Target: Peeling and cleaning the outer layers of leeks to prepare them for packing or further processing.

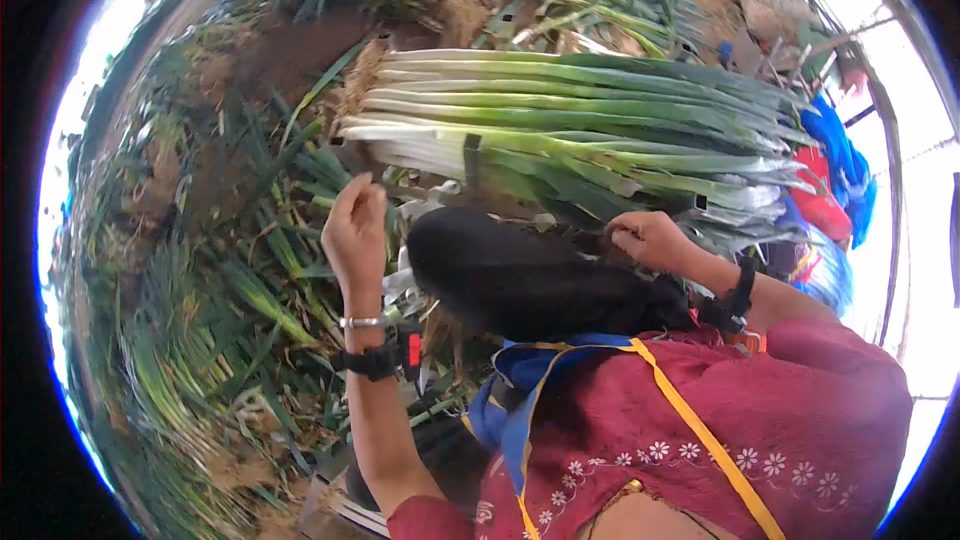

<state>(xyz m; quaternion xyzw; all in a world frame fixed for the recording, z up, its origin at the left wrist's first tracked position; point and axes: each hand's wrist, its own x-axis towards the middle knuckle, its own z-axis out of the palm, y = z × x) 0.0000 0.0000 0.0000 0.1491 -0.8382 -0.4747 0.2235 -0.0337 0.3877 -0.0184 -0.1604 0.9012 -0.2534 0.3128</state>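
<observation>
Your left hand is raised, fingers curled together, near the root-end corner of the leek bundle; I cannot tell whether they pinch anything. Your right hand is loosely curled by the bundle's near edge, its grip equally unclear. The bundle lies beyond your dark-clad knee, white stems left, green tips right. Near those tips sits a blue and red bag-like heap, any contents hidden from view
</observation>
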